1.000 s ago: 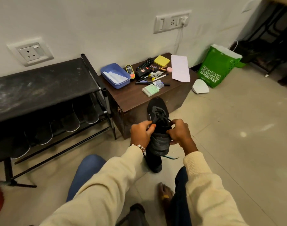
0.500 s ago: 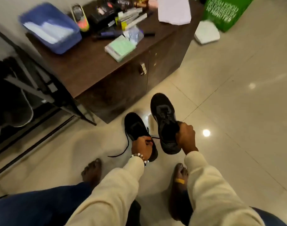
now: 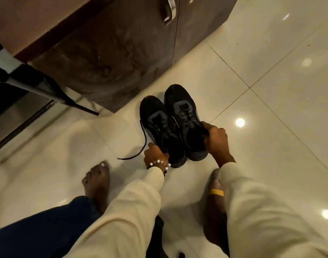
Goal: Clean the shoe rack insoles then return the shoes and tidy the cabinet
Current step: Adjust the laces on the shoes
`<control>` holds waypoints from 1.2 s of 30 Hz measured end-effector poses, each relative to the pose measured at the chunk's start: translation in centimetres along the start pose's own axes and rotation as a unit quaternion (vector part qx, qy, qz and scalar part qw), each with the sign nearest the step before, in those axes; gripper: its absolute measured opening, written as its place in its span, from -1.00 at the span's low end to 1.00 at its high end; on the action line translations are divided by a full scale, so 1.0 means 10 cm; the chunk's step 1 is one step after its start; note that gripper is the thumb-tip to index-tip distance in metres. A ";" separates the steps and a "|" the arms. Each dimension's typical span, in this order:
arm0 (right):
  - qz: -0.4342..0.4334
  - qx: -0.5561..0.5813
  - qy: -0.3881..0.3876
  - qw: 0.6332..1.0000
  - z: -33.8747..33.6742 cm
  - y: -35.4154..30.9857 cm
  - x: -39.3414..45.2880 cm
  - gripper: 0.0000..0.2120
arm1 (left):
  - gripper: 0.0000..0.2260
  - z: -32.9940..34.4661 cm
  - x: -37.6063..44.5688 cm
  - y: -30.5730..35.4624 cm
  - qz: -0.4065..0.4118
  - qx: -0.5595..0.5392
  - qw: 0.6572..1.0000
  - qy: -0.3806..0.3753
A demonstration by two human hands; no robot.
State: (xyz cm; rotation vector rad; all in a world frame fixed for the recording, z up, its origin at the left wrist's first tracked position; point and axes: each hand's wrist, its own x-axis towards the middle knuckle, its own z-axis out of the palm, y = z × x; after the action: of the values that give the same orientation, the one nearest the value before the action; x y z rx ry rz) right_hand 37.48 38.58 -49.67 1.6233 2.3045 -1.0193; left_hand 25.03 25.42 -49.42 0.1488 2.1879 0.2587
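Our left fingers (image 3: 160, 152) curl in at the heel end of the left black lace-up sneaker (image 3: 157, 123), gripping its collar, though the fingertips themselves are hidden inside the shoe and behind the wrist, where a bracelet of pale round beads (image 3: 158, 163) sits above the cream knitted sleeve (image 3: 139, 198). Left of these fingers a loose black shoelace (image 3: 139, 146) runs from the shoe down onto the glossy cream floor tiles (image 3: 271, 108) and ends just ahead of our bare left foot (image 3: 97, 183); farther left and beyond, the black metal leg of the shoe rack (image 3: 47, 88) slants across the floor beside the dark brown wooden cabinet (image 3: 113, 58), whose curved silver door handle (image 3: 169, 12) shows near the top edge. The left hand (image 3: 155, 155) keeps its sneaker sole-down on the tiles, toe pointing toward the cabinet. Touching it on the right lies the right black lace-up sneaker (image 3: 183, 116), also toe-forward, its toe a little farther ahead. Our right fingers (image 3: 208, 130) are closed over that shoe's collar, pinching its rim, with the right hand (image 3: 216, 140) just beside the heel. Below this hand, near its sleeve, our bare right foot (image 3: 213, 211) carries a yellow band (image 3: 216, 192).
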 end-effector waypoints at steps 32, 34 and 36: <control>-0.004 -0.271 0.001 0.962 0.72 0.22 0.26 -0.76 | -0.69 -0.29 0.25 -0.37 0.132 0.120 0.971 0.160; -0.002 -0.271 -0.005 0.963 0.71 0.23 0.26 -0.77 | -0.68 -0.27 0.26 -0.38 0.137 0.128 0.969 0.160; 0.013 -0.257 -0.018 0.966 0.68 0.22 0.27 -0.78 | -0.67 -0.25 0.25 -0.37 0.137 0.145 0.966 0.163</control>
State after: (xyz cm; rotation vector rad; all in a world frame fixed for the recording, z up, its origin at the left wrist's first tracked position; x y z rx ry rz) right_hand 36.60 37.04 -57.05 1.3980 2.2606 -0.3844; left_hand 21.49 22.05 -50.85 0.6145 2.5233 0.1207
